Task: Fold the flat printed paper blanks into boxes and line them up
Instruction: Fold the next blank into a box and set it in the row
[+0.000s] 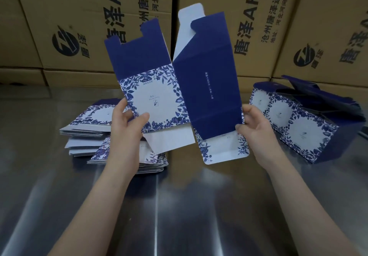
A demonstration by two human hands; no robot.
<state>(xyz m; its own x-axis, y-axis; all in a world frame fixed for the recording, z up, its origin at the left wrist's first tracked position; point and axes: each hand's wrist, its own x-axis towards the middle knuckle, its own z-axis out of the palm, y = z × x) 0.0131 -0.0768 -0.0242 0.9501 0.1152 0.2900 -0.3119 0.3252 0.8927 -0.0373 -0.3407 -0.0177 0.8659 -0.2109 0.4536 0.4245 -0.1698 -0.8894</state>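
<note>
I hold one printed paper blank [175, 88] upright above the steel table, partly opened along its middle crease. It has dark blue panels, a white face with blue leaf print and white flaps at top and bottom. My left hand [127, 122] pinches its lower left edge, thumb on the printed face. My right hand [256, 126] pinches its lower right corner on the blue panel. A stack of flat blanks [87, 136] lies on the table behind my left hand. Three folded boxes [304, 128] stand side by side at the right.
The steel table [179, 206] is shiny, with seams running toward me. Large brown cartons [59, 26] with black print form a wall along its far edge.
</note>
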